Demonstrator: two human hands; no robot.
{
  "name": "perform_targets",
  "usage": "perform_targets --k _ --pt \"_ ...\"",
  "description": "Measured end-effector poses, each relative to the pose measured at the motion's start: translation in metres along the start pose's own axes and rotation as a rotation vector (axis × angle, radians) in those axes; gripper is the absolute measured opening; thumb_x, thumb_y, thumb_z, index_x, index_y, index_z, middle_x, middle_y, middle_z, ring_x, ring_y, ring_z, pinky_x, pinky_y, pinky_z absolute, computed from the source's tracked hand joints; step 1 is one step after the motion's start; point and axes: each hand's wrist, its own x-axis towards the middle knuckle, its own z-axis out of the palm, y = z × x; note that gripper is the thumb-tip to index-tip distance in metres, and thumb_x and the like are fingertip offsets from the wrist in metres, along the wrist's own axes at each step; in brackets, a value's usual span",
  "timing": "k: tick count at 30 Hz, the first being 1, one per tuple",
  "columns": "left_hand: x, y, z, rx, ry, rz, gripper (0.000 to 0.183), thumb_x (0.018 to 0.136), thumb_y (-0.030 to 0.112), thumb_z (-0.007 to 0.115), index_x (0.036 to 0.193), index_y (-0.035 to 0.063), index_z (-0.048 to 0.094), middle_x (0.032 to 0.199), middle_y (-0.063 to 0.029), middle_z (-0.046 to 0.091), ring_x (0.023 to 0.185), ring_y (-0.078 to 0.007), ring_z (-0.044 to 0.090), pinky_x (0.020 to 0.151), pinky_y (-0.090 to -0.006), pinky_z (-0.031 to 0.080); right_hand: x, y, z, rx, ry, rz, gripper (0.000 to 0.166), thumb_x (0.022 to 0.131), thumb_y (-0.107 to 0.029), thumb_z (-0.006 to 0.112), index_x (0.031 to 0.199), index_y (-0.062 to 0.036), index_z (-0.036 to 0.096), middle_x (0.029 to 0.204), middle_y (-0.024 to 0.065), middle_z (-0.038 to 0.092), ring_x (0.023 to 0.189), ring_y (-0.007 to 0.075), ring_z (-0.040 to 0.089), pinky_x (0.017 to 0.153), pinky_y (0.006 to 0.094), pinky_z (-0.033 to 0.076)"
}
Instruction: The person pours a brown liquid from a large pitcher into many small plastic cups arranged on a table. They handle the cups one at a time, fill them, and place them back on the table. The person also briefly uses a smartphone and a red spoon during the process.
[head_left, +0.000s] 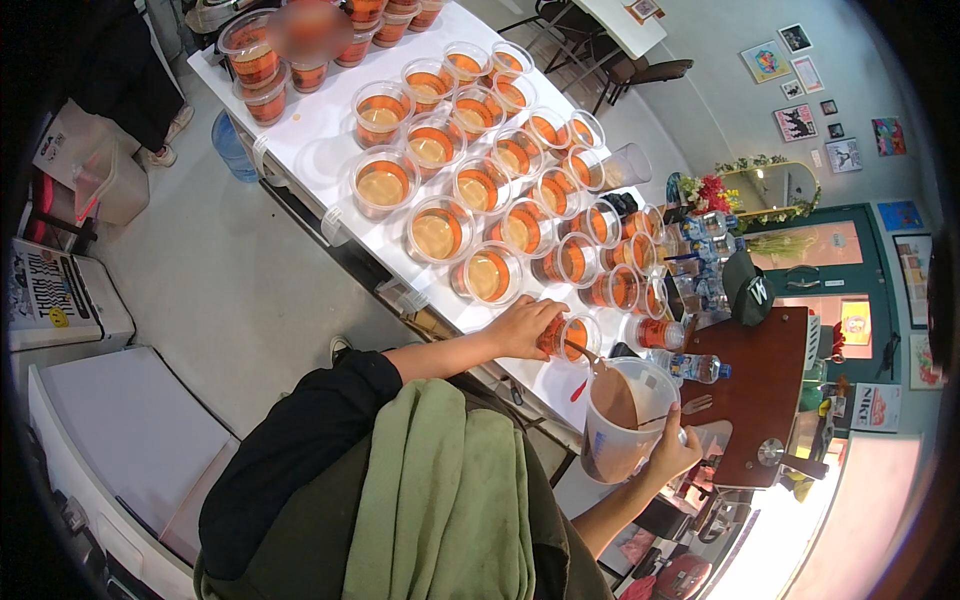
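My left hand grips a clear plastic cup with an orange printed band, tilted beside the white table's edge. My right hand holds the handle of a translucent plastic measuring pitcher, which is tipped towards that cup. Brown liquid fills much of the pitcher, and a stream runs from its lip into the cup. A metal fork leans out of the pitcher near my right thumb. Several matching cups stand in rows beyond my left hand, with pale tan at their bottoms.
Stacked lidded cups stand at the white table's far left end. Water bottles, a dark cap and a brown board lie to the right. A red utensil rests near the pitcher. Another person's legs show upper left.
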Motion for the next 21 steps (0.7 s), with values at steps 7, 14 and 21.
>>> perform_targets --k 7,14,21 --pt "-0.001 0.000 0.000 -0.015 0.030 0.036 0.087 0.060 0.031 0.088 0.132 0.0090 0.044 0.113 -0.0119 0.061 0.108 -0.0306 0.060 0.093 -0.0438 0.039 -0.002 -0.004 0.000 -0.014 0.005 -0.004 0.060 0.079 -0.029 0.084 0.049 -0.0015 0.039 0.049 -0.0028 0.037 0.052 0.0082 0.029 0.047 0.0303 0.024" --pt "-0.002 0.000 0.000 -0.024 0.045 0.039 0.085 0.061 0.031 0.088 0.131 0.0085 0.045 0.111 -0.0118 0.062 0.106 -0.0307 0.060 0.092 -0.0437 0.040 -0.001 0.004 -0.004 -0.018 -0.039 0.022 0.061 0.078 -0.035 0.084 0.050 0.0010 0.044 0.050 -0.0008 0.042 0.053 0.0098 0.034 0.049 0.0316 0.030" --pt "-0.002 -0.002 0.002 -0.023 0.024 0.025 0.086 0.061 0.032 0.088 0.131 0.0079 0.044 0.114 -0.0125 0.062 0.106 -0.0312 0.061 0.092 -0.0438 0.041 -0.004 -0.004 0.001 0.005 0.009 -0.029 0.059 0.079 -0.023 0.084 0.049 -0.0012 0.037 0.050 -0.0041 0.033 0.053 0.0083 0.026 0.047 0.0308 0.021"
